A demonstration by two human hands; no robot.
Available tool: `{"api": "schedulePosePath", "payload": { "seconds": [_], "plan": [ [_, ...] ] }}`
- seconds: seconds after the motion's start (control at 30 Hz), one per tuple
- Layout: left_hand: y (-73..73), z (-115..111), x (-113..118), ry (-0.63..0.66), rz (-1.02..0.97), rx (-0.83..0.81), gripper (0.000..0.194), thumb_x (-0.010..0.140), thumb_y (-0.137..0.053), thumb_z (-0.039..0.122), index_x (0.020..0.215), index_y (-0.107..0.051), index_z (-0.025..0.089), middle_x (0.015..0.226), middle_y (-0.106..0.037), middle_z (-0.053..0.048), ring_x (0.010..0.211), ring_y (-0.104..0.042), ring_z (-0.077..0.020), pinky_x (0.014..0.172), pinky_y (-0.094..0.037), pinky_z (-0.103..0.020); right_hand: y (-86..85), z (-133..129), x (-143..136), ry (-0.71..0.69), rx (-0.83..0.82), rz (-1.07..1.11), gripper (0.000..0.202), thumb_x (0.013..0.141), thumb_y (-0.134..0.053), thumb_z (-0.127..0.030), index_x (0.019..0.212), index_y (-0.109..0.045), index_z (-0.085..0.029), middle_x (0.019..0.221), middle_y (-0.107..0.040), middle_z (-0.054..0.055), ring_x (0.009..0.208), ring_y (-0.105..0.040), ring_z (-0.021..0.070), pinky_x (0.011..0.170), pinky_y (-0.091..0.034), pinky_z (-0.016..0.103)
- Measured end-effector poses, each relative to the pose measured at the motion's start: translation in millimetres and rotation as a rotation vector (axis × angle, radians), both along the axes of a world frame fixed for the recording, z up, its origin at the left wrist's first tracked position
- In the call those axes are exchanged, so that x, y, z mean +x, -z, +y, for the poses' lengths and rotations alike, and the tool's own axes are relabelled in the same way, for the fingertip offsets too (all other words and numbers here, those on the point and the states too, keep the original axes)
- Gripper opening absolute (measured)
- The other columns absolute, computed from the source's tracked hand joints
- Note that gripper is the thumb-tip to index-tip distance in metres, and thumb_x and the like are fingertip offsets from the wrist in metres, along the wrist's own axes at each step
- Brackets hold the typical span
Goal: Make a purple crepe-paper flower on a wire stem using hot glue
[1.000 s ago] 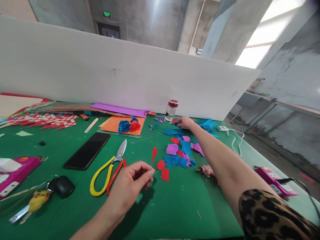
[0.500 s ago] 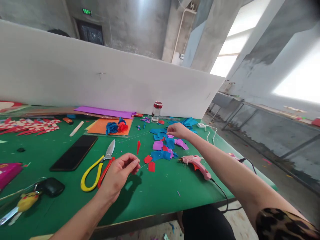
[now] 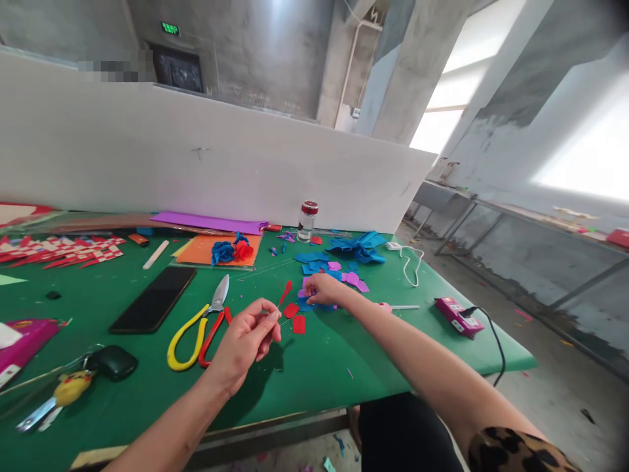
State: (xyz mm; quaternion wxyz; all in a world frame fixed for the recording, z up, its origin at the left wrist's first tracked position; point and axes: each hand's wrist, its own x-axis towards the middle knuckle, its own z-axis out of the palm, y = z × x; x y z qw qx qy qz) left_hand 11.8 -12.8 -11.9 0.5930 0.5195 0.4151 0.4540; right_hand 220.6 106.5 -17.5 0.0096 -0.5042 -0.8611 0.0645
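Observation:
My left hand is pinched on a thin stem tipped with a narrow red paper bud, which tilts up to the right. A faint thread-like line runs from these fingers toward the right. My right hand is over blue and purple paper pieces, its fingers curled together; whatever is in them is too small to make out. Two red paper petals lie between the hands. Scissors with yellow and red handles rest beside my left wrist. A pink glue gun is mostly hidden behind my right forearm.
At the back stand a red-lidded glass jar and a white board. Blue and red paper flowers lie on orange sheets. To the left are a phone and keys; a pink box with a plug is at right.
My right hand has moved nearer and left, from the far blue paper to the nearer pieces. The red bud has tilted rightward in my left hand. My right forearm now covers most of the glue gun.

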Motion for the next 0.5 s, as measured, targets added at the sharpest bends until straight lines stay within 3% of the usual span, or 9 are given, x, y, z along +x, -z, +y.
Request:
{"api": "schedulePosePath", "payload": {
  "seconds": [0.13, 0.23, 0.33, 0.4, 0.5],
  "plan": [
    [1.2, -1, 0, 0.004, 0.036, 0.008, 0.024, 0.083, -0.060, 0.043, 0.081, -0.052, 0.021, 0.058, -0.055, 0.006, 0.043, -0.038, -0.0069, 0.040, -0.026, -0.017, 7.3, -19, -13, 0.067, 0.071, -0.018, 0.022, 0.076, -0.065, -0.008, 0.094, -0.071, -0.020, 0.096, -0.073, 0.009, 0.096, -0.064, 0.0249, 0.073, -0.041, 0.028],
    [2.3, -1, -2, 0.013, 0.053, 0.019, 0.023, 0.084, -0.058, 0.043, 0.082, -0.053, 0.021, 0.059, -0.055, 0.006, 0.044, -0.038, -0.0070, 0.041, -0.026, -0.018, 3.9, -18, -2, 0.078, 0.065, -0.013, 0.030, 0.074, -0.071, -0.015, 0.102, -0.069, -0.025, 0.099, -0.073, 0.005, 0.098, -0.065, 0.0240, 0.075, -0.043, 0.027],
    [2.3, 0, -5, 0.007, 0.058, 0.019, 0.024, 0.084, -0.058, 0.044, 0.083, -0.053, 0.021, 0.060, -0.055, 0.005, 0.045, -0.038, -0.0070, 0.042, -0.027, -0.018, -13.6, 4, 38, 0.135, 0.040, -0.002, 0.030, 0.079, -0.071, -0.033, 0.108, -0.067, -0.026, 0.097, -0.073, 0.001, 0.090, -0.066, 0.0195, 0.071, -0.046, 0.024],
    [1.0, 2, -7, -0.006, 0.059, 0.014, 0.024, 0.084, -0.059, 0.044, 0.082, -0.054, 0.021, 0.059, -0.055, 0.005, 0.045, -0.037, -0.0070, 0.042, -0.027, -0.018, -28.0, 24, 72, 0.221, 0.052, -0.018, 0.021, 0.089, -0.060, -0.033, 0.104, -0.067, -0.020, 0.101, -0.070, 0.005, 0.093, -0.065, 0.0193, 0.078, -0.048, 0.028],
    [-1.5, 4, -7, -0.024, 0.064, 0.004, 0.024, 0.082, -0.060, 0.044, 0.080, -0.054, 0.020, 0.058, -0.054, 0.006, 0.044, -0.036, -0.0068, 0.042, -0.026, -0.017, -38.2, 48, 112, 0.325, 0.010, -0.053, 0.026, 0.092, -0.056, -0.033, 0.112, -0.061, -0.016, 0.114, -0.062, 0.007, 0.096, -0.063, 0.0208, 0.082, -0.053, 0.039]
  ]
}}
